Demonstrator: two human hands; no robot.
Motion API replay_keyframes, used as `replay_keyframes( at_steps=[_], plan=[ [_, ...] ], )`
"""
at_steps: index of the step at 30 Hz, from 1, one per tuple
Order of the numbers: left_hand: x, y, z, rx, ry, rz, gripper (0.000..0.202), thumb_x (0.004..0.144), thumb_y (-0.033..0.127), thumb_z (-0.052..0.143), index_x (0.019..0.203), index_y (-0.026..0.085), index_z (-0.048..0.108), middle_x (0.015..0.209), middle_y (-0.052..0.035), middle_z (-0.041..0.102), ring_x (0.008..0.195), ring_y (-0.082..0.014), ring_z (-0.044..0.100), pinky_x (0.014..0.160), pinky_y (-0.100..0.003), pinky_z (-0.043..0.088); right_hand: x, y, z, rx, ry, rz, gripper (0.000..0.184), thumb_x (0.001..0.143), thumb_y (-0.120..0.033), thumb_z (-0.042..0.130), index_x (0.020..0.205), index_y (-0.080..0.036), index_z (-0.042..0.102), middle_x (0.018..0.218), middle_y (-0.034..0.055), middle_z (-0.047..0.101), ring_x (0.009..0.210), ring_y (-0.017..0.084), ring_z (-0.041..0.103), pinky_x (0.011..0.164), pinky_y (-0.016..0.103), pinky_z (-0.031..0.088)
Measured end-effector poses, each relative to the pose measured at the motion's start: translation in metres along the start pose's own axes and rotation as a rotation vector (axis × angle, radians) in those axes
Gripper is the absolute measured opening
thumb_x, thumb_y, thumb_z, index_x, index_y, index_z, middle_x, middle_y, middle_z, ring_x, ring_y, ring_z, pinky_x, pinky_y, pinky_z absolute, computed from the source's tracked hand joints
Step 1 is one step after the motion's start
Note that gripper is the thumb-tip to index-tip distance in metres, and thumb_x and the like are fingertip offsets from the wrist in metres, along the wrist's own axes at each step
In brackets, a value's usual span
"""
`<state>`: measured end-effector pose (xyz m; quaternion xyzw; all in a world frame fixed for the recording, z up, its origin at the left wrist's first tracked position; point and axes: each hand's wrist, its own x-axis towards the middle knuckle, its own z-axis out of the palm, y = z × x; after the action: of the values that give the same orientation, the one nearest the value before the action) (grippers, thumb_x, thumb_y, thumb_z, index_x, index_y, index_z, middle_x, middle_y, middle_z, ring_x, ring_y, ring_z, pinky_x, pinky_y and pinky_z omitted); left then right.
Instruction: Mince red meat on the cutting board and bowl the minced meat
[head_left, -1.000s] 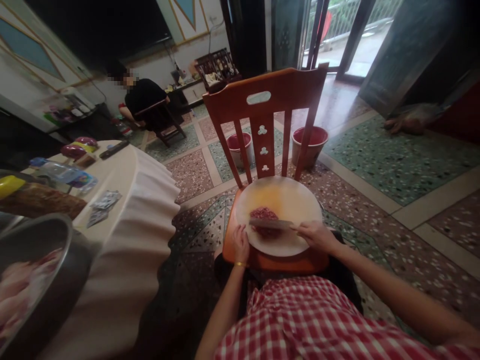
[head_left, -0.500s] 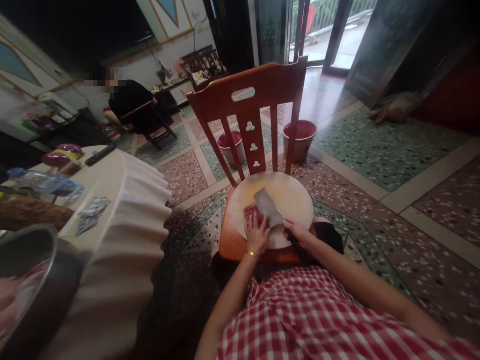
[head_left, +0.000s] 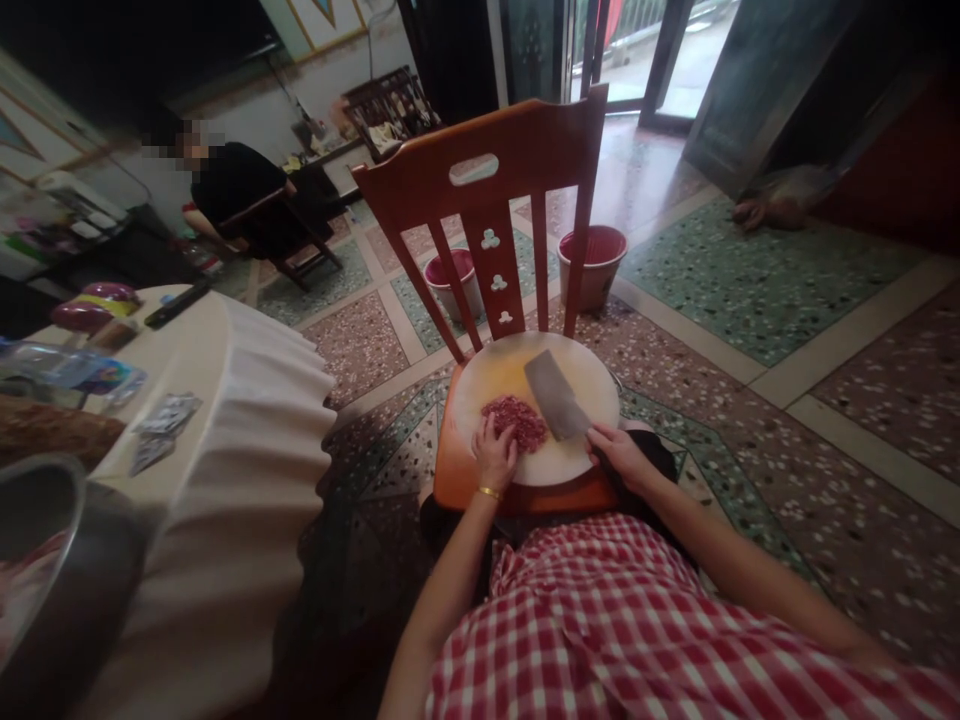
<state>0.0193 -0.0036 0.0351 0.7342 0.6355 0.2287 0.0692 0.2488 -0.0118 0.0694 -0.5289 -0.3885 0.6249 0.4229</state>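
Observation:
A round pale chopping board point(head_left: 585, 375) rests on the seat of a wooden chair point(head_left: 487, 155) in front of me. On the board lies a heap of minced red meat point(head_left: 521, 425). My left hand point(head_left: 495, 452), with a gold band at the wrist, touches the heap's near left edge, its fingers spread. To the right, my right hand point(head_left: 619, 455) grips the dark handle of a cleaver point(head_left: 553, 395). The wide blade lies over the board, pointing away to the upper left, just right of the meat. Most of the handle is hidden by my fingers.
A cloth-covered table point(head_left: 262, 370) at the left bears a metal basin point(head_left: 82, 500) with meat, a plastic bottle point(head_left: 97, 370), small packets point(head_left: 165, 415) and a dark-handled object. Two buckets point(head_left: 592, 262) stand behind the chair. A person point(head_left: 236, 185) sits further back at left.
The cleaver has shifted right, off the meat, so more of the heap shows. My left hand has moved slightly left along the meat. The whole view has shifted a little.

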Motion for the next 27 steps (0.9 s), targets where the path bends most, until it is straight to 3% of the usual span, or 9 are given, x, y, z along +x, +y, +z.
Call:
replay_keyframes(
  at_steps=[4, 6, 10, 14, 16, 23, 27],
  plan=[
    [-0.011, -0.004, 0.003, -0.052, 0.033, -0.004, 0.032, 0.079, 0.024, 0.045, 0.109, 0.025, 0.056, 0.131, -0.0071, 0.038, 0.122, -0.0248, 0.03, 0.099, -0.047, 0.026, -0.004, 0.005, -0.005, -0.253, 0.034, -0.086, 0.028, 0.075, -0.042, 0.048, 0.079, -0.016, 0.059, 0.051, -0.0039, 0.053, 0.044, 0.01, 0.046, 0.046, 0.023, 0.038],
    [-0.015, -0.015, 0.002, -0.093, 0.095, -0.072, 0.032, 0.08, 0.023, 0.044, 0.109, 0.024, 0.056, 0.126, -0.0079, 0.043, 0.12, -0.0233, 0.033, 0.099, -0.045, 0.027, -0.007, 0.008, -0.01, -0.415, 0.0, -0.158, 0.033, 0.076, -0.041, 0.047, 0.094, -0.016, 0.061, 0.066, 0.0007, 0.063, 0.058, 0.015, 0.056, 0.057, 0.026, 0.045],
    [-0.023, -0.039, -0.007, -0.182, 0.223, -0.25, 0.028, 0.081, 0.024, 0.041, 0.102, 0.021, 0.059, 0.115, -0.0089, 0.049, 0.112, -0.0203, 0.041, 0.098, -0.04, 0.03, -0.012, -0.002, -0.017, -0.773, -0.212, -0.356, 0.035, 0.081, -0.035, 0.043, 0.107, -0.02, 0.06, 0.104, 0.0049, 0.063, 0.095, 0.02, 0.056, 0.084, 0.031, 0.041],
    [-0.031, -0.053, -0.015, -0.235, 0.264, -0.318, 0.029, 0.082, 0.026, 0.039, 0.103, 0.02, 0.058, 0.111, -0.0082, 0.052, 0.108, -0.018, 0.045, 0.097, -0.037, 0.033, -0.01, -0.014, -0.011, -1.053, -0.483, -0.359, 0.036, 0.083, -0.033, 0.038, 0.112, -0.024, 0.059, 0.107, 0.0037, 0.062, 0.098, 0.02, 0.055, 0.086, 0.031, 0.04],
    [-0.034, -0.054, -0.016, -0.246, 0.275, -0.334, 0.029, 0.082, 0.026, 0.038, 0.103, 0.019, 0.058, 0.111, -0.0081, 0.052, 0.108, -0.0175, 0.045, 0.097, -0.036, 0.033, -0.003, -0.016, -0.005, -1.147, -0.554, -0.323, 0.036, 0.083, -0.034, 0.039, 0.111, -0.024, 0.059, 0.106, 0.0042, 0.063, 0.097, 0.021, 0.056, 0.084, 0.031, 0.04],
    [-0.036, -0.052, -0.016, -0.223, 0.284, -0.348, 0.028, 0.082, 0.024, 0.038, 0.101, 0.019, 0.058, 0.11, -0.0079, 0.053, 0.109, -0.017, 0.044, 0.098, -0.036, 0.032, 0.036, -0.03, 0.017, -1.312, -0.417, -0.297, 0.028, 0.082, -0.036, 0.045, 0.104, -0.029, 0.061, 0.094, 0.005, 0.065, 0.089, 0.023, 0.057, 0.074, 0.029, 0.039],
    [-0.039, -0.053, -0.018, -0.227, 0.291, -0.365, 0.029, 0.082, 0.023, 0.038, 0.102, 0.019, 0.058, 0.11, -0.0077, 0.052, 0.109, -0.017, 0.044, 0.098, -0.036, 0.033, 0.045, -0.035, 0.025, -1.38, -0.369, -0.315, 0.031, 0.081, -0.036, 0.046, 0.109, -0.028, 0.058, 0.093, 0.0063, 0.065, 0.085, 0.023, 0.057, 0.07, 0.029, 0.038]
  ],
)
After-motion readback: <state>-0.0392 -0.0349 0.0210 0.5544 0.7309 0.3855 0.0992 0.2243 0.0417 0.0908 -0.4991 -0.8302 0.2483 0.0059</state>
